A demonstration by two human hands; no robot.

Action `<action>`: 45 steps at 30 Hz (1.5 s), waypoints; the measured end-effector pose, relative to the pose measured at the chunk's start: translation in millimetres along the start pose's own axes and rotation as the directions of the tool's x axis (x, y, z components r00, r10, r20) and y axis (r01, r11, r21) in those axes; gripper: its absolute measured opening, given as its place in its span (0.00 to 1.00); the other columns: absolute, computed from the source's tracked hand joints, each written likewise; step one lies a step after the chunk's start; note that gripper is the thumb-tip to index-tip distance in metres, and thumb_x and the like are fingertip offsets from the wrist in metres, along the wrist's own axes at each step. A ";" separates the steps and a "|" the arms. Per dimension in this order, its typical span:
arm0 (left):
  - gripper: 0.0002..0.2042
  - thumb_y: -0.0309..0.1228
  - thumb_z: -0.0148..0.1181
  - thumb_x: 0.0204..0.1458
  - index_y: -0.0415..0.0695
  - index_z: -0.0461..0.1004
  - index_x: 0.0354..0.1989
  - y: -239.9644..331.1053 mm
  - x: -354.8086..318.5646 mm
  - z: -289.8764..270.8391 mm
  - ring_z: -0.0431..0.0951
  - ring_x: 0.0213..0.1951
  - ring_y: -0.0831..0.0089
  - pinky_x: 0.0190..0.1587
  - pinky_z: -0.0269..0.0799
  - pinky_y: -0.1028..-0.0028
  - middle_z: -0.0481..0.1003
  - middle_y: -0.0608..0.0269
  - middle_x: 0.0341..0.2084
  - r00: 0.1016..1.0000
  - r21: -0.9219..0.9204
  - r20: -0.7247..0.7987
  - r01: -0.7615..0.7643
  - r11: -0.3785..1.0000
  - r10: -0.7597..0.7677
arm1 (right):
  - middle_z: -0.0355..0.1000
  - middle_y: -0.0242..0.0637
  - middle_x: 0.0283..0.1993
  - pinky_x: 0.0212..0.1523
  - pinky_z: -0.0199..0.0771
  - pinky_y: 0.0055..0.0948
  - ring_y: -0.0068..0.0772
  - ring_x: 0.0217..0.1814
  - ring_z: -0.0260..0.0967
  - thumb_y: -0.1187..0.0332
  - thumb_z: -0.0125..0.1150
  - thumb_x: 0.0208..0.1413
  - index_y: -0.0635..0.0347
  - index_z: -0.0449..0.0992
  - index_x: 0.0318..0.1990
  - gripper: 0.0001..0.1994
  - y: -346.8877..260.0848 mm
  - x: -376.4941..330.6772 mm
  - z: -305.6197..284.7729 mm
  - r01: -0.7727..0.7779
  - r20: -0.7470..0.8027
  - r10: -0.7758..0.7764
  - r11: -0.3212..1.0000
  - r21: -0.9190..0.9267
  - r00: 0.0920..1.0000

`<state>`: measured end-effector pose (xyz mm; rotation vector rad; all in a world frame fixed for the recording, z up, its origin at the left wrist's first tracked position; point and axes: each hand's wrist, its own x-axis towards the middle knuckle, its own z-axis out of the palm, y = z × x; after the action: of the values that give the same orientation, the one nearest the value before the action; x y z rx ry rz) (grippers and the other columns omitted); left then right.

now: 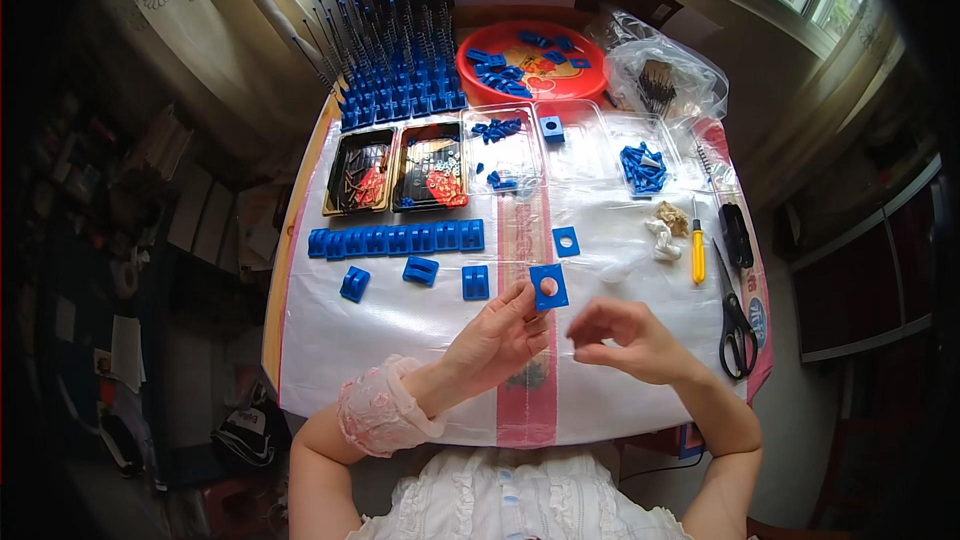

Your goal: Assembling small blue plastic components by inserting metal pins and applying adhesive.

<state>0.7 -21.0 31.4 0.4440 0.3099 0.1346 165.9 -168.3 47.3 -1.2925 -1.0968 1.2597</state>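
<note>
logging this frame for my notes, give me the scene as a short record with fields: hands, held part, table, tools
left hand: left hand pinches a flat blue square plastic plate with a round hole
right hand: right hand with fingers curled, beside the plate; whether it holds anything cannot be told
table: row of blue plastic blocks, round red plastic tray
tools: yellow-handled screwdriver, black scissors

A row of blocks [396, 238] lies on the bench [330, 340], with trays [400, 168] behind it. Scissors [735, 315] lie at the right, just right of a screwdriver [697, 250]; a round basin [532, 65] sits behind the trays.
</note>
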 end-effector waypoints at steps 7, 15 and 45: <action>0.10 0.40 0.55 0.62 0.51 0.72 0.47 -0.4 -5.7 -5.2 0.63 0.30 0.86 0.33 0.61 0.82 0.72 0.77 0.35 0.997 -0.100 0.078 0.027 0.995 -0.019 | 0.65 0.33 0.55 0.55 0.70 0.25 0.23 0.57 0.64 0.71 0.73 0.49 0.59 0.63 0.63 0.33 19.9 35.9 21.6 0.173 -0.169 -0.116 0.908 0.382 0.979; 0.10 0.40 0.55 0.62 0.50 0.73 0.46 -4.0 -5.8 -7.4 0.63 0.30 0.85 0.32 0.60 0.82 0.71 0.76 0.32 0.999 -0.115 0.034 0.031 0.993 -0.027 | 0.66 0.35 0.56 0.57 0.72 0.31 0.27 0.58 0.66 0.74 0.73 0.45 0.60 0.62 0.65 0.37 17.6 47.3 26.0 0.160 -0.148 -0.098 0.851 0.500 0.984; 0.23 0.50 0.46 0.64 0.41 0.68 0.53 1.9 2.7 -19.1 0.64 0.30 0.86 0.36 0.62 0.83 0.66 0.72 0.32 0.991 0.198 -0.113 -0.042 0.979 0.066 | 0.65 0.38 0.45 0.45 0.68 0.33 0.37 0.50 0.64 0.71 0.73 0.41 0.59 0.72 0.46 0.22 -66.1 31.6 5.8 0.121 -0.084 -0.300 0.605 -0.787 0.950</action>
<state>-3.1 -11.1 15.1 0.6412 0.4303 0.1850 163.7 -129.6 109.6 -1.8035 -1.6735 0.4057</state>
